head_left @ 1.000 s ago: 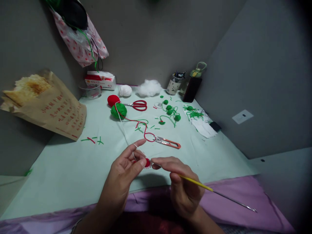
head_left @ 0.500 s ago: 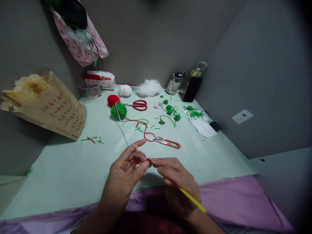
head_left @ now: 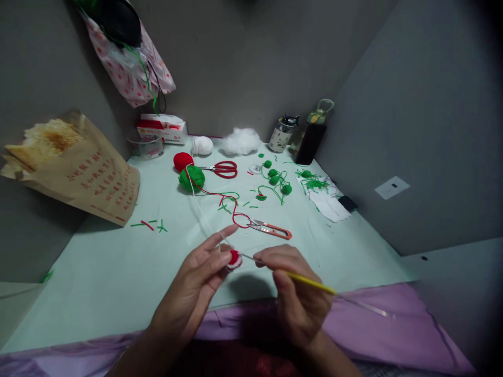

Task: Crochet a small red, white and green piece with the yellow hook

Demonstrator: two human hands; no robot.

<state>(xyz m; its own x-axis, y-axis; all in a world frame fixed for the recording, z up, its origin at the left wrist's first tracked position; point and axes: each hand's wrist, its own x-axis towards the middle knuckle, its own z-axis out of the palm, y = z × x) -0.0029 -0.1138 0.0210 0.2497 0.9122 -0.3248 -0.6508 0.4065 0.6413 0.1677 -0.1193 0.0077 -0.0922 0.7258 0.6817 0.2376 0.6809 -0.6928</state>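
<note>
My left hand (head_left: 202, 272) pinches a small round crochet piece (head_left: 234, 258), red in the middle with a white edge. White yarn (head_left: 199, 209) runs from the balls at the back over my raised left index finger. In my right hand (head_left: 296, 288) is a crochet hook (head_left: 310, 283) with a yellow grip, its thin metal tip close to the right edge of the piece. Beyond my hands lie orange thread snips (head_left: 271, 229), with a loop of red yarn (head_left: 234, 212) by their blades. Whether the tip is in a stitch I cannot make out.
Green (head_left: 192, 178), red (head_left: 183, 161) and white yarn balls (head_left: 203, 145) sit at the back left beside red-handled scissors (head_left: 225, 169). Several small green crocheted pieces (head_left: 274, 178) lie right of centre. A paper food bag (head_left: 102, 183) stands left; a bottle (head_left: 312, 139) stands back right.
My left hand has turned the crochet piece, so its red middle and white edge now show. My right hand has drawn slightly away to the right, exposing the hook's metal tip and rear end.
</note>
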